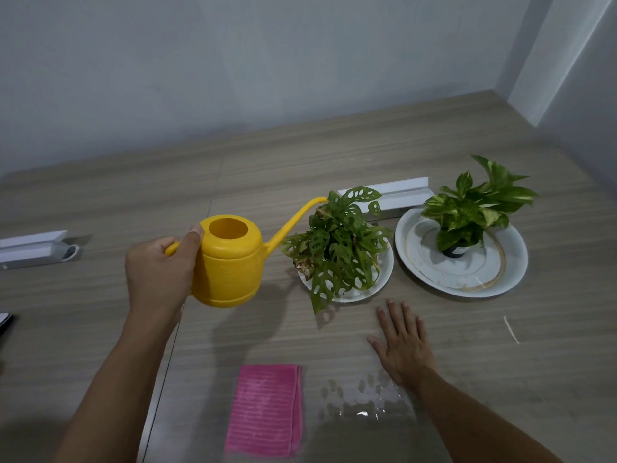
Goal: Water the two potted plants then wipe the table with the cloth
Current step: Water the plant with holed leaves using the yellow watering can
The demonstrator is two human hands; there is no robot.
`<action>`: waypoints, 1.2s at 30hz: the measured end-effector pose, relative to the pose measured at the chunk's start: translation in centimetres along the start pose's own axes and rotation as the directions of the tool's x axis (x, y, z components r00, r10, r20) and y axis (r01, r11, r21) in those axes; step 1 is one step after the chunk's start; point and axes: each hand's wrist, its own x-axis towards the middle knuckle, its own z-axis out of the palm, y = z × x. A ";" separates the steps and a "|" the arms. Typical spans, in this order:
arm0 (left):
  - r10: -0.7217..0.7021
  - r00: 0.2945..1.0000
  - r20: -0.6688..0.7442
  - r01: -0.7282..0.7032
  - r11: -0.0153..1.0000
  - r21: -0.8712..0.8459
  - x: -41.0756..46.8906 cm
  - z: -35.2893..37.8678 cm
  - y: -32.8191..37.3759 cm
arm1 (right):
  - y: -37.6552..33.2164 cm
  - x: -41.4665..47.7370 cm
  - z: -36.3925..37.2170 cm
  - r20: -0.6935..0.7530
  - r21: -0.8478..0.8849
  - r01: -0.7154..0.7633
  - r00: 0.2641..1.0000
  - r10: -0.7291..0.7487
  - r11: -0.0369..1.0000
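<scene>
Fingers of the left hand gripped the watering can, those of the right hand lay flat on the counter; a hasty tilt could have splashed off the plant past its plate.

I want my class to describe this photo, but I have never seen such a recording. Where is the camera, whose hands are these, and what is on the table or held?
There is no machine here: a person works with bare hands. The single picture comes from a camera worn on their head, looking forward and down. The left hand holds a yellow watering can by its handle, with the spout at the leaves of the holey-leaved plant. The right hand lies flat and open on the wooden table. That plant and a second plant to its right each stand on a white plate. Nearer the camera lie a folded pink cloth and, beside it, a wet patch. No stream of water shows.
</scene>
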 end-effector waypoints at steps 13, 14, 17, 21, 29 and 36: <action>-0.001 1.000 -0.004 0.001 1.000 0.026 -0.7 -1.8 -0.6 | 0.0 0.1 0.0 0.007 -0.017 0.001 1.000 -0.001 1.000; -0.011 1.000 -0.007 0.011 1.000 0.016 -0.8 -1.8 -0.7 | 0.0 0.1 0.1 0.012 -0.017 0.001 1.000 -0.001 1.000; -0.037 0.999 -0.002 0.037 0.999 -0.005 -1.0 -1.8 -0.7 | 0.0 0.1 0.1 0.007 -0.010 0.002 1.000 -0.002 1.000; -0.045 0.999 0.016 0.045 0.999 -0.026 -1.1 -1.3 -0.2 | -0.1 0.0 -0.1 -0.008 -0.007 0.007 1.000 -0.007 1.000; -0.043 0.999 -0.009 0.042 0.998 -0.050 -0.4 0.1 0.5 | -0.1 -0.1 -0.1 -0.038 0.015 0.013 0.999 -0.012 1.000; -0.055 0.998 -0.022 0.054 0.998 -0.032 0.4 -0.3 0.2 | 0.2 -0.2 0.2 -0.081 0.027 0.011 0.997 -0.009 1.000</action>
